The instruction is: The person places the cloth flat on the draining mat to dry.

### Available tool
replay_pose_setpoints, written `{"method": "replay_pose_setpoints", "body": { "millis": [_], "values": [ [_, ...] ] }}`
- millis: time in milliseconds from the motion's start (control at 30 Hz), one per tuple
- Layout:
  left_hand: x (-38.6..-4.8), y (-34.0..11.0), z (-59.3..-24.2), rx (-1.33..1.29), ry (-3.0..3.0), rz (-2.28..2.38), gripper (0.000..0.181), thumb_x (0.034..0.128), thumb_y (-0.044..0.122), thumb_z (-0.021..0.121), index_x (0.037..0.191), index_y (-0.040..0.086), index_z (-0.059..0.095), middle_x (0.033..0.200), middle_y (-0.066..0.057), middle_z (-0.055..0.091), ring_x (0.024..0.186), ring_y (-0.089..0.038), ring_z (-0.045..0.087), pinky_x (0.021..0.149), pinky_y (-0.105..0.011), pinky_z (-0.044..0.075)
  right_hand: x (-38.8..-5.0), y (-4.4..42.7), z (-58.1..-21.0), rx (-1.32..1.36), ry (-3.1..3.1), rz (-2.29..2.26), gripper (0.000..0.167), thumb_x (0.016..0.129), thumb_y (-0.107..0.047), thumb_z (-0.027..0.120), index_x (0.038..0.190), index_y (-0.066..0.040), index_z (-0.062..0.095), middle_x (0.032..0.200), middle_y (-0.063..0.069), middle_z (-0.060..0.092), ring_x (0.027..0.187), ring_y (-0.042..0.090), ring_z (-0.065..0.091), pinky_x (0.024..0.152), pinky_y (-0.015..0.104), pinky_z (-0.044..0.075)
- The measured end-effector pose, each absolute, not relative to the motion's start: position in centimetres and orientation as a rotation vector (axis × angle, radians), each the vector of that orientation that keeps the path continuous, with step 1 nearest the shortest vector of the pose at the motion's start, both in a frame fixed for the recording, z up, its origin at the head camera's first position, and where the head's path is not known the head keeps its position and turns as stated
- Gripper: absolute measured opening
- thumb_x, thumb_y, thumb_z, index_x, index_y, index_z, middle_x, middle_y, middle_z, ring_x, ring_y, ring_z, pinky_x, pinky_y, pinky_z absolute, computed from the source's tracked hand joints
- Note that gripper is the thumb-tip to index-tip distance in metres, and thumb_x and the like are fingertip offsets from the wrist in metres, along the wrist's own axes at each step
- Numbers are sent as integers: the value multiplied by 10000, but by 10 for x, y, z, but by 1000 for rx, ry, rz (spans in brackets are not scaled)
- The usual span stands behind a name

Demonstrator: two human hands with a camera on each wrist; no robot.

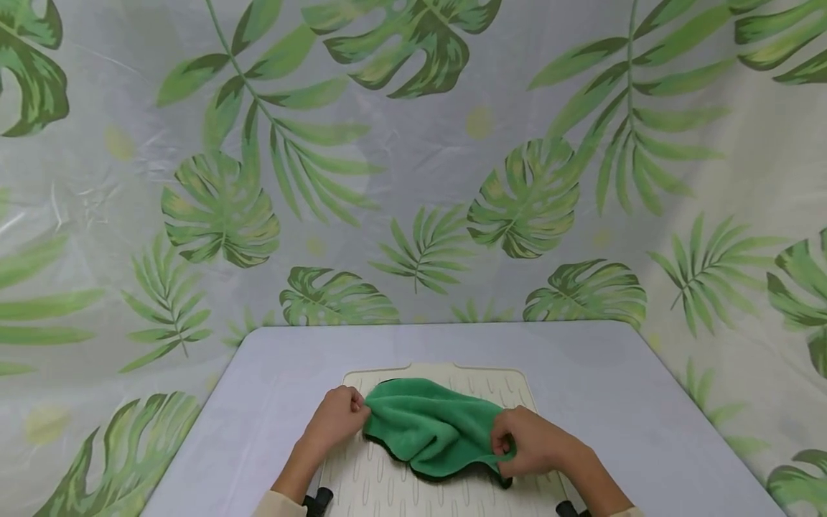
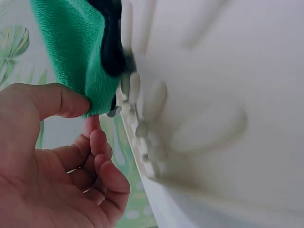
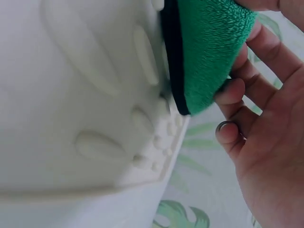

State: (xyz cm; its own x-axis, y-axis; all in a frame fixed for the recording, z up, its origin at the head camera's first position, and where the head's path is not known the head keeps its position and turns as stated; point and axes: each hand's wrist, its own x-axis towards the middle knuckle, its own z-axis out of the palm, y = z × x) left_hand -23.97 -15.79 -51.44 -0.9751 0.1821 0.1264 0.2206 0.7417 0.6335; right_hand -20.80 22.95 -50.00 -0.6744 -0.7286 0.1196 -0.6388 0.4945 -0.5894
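Observation:
A green towel (image 1: 446, 424) with a dark edging lies rumpled over a cream ridged mat (image 1: 381, 485), in the middle of the head view. My left hand (image 1: 336, 416) pinches its left corner between thumb and forefinger; the left wrist view shows that grip on the plush cloth (image 2: 76, 52), the other fingers curled loosely below. On the right side, my right hand (image 1: 533, 441) grips the towel's other end. In the right wrist view the cloth (image 3: 209, 52) hangs from the thumb and fingers, its dark border close to the raised ribs of the mat (image 3: 95, 142).
Under the mat is a white table (image 1: 271, 402). Black clamp-like pieces (image 1: 318, 500) sit at the mat's lower left and lower right (image 1: 566, 508). Behind the table hangs a leaf-patterned curtain (image 1: 426, 179), which also runs down both sides.

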Motion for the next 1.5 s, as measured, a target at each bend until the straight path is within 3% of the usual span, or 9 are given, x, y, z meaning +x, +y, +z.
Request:
{"method": "replay_pose_setpoints", "body": {
  "millis": [167, 400, 733, 867, 967, 1100, 1200, 1333, 1500],
  "values": [
    [-244, -163, -514, -306, -2857, -1012, 64, 892, 90, 658, 864, 55, 703, 722, -14, 584, 673, -142, 511, 603, -309, 447, -207, 234, -496, -1157, 2624, -869, 217, 701, -80, 760, 678, -261, 640, 687, -50, 585, 630, -57, 410, 613, 194, 425],
    [-244, -159, -516, -290, -2830, -964, 82, 923, 119, 721, 848, 91, 704, 807, -22, 582, 773, -155, 507, 659, -323, 446, -206, 235, -498, -1134, 2646, -841, 214, 711, -98, 777, 692, -266, 645, 685, -108, 571, 623, -57, 427, 640, 213, 432],
    [-230, -156, -511, -281, -2773, -945, 118, 946, 144, 715, 830, 132, 697, 785, 5, 533, 769, -155, 442, 638, -302, 379, -205, 233, -502, -1178, 2604, -884, 216, 749, -80, 766, 802, -269, 676, 731, -150, 587, 649, -22, 487, 618, 195, 467],
    [-226, -155, -510, -426, -2746, -935, 134, 940, 137, 726, 816, 167, 686, 764, 41, 527, 731, -119, 421, 651, -267, 375, -203, 231, -501, -1201, 2598, -899, 192, 766, -106, 772, 830, -265, 685, 757, -141, 609, 674, -9, 522, 642, 196, 473],
    [-223, -155, -509, -619, -2739, -953, 138, 951, 217, 746, 832, 220, 677, 781, 68, 555, 731, -96, 448, 675, -248, 402, -200, 230, -499, -1203, 2589, -900, 132, 819, -210, 810, 859, -250, 691, 785, -113, 622, 697, 0, 534, 665, 196, 468],
    [-220, -156, -511, -897, -2758, -1008, 194, 911, 424, 789, 879, 260, 690, 852, 99, 610, 799, -62, 522, 736, -248, 465, -198, 229, -498, -1194, 2626, -849, 282, 808, -458, 867, 868, -262, 673, 785, -107, 596, 702, -19, 473, 697, 213, 403],
    [-219, -157, -512, -1059, -2781, -1046, 274, 824, 481, 856, 886, 261, 707, 880, 116, 626, 840, -40, 536, 773, -245, 486, -197, 229, -499, -1197, 2654, -815, 352, 763, -522, 887, 860, -276, 655, 774, -121, 572, 700, -38, 428, 713, 232, 359],
    [-217, -155, -513, -1186, -2794, -1038, 316, 735, 441, 932, 884, 259, 720, 894, 124, 627, 865, -28, 527, 792, -221, 492, -197, 228, -501, -1244, 2626, -845, 275, 806, -412, 879, 860, -266, 652, 766, -119, 574, 685, -29, 446, 684, 207, 384],
    [-214, -152, -515, -1192, -2830, -913, 268, 761, 383, 923, 895, 279, 717, 916, 149, 606, 882, -3, 506, 796, -210, 491, -196, 226, -504, -1323, 2617, -893, 193, 794, -156, 793, 864, -261, 647, 755, -132, 584, 660, -13, 484, 642, 176, 418]
  ]
}}
